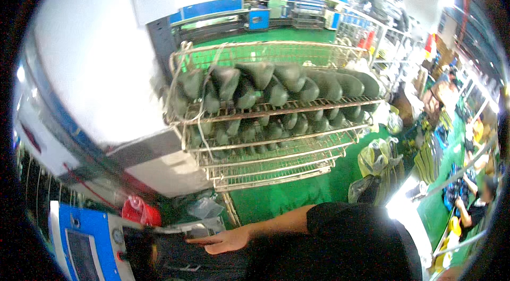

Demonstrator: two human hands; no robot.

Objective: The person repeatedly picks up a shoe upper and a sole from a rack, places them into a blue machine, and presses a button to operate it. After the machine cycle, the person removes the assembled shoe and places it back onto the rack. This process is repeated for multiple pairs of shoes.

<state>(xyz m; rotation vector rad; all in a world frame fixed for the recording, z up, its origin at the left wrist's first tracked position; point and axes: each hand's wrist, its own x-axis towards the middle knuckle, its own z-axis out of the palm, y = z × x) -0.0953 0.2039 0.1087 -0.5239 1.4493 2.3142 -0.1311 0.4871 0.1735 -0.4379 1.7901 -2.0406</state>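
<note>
The black surface (180,254) lies low and left of centre, beside the blue-and-white machine (95,222), and my right hand (228,241) is over its upper edge. My fingers are stretched out toward the left, uncurled, with the thumb lower and apart from them; I see nothing gripped between them. Whether the tips touch the surface or hover just above it, I cannot tell. My left hand is out of sight, so I cannot tell how its fingers stand. My bare forearm runs back to a black sleeve (340,222).

On the machine, just left of the black surface, are a red button (121,255), a round gauge (117,236) and a dark screen (84,257). Beyond my hand sit a red container (141,216) and, near it, a clear plastic bag (206,208).

Farther off stands a tiered wire rack (276,181), its upper two shelves carrying rows of dark, foot-shaped forms (289,76). It stands over a green floor (281,206). To its right are yellowish bags (374,157), and at the far right a co-worker in dark clothing (475,212) sits or bends.
</note>
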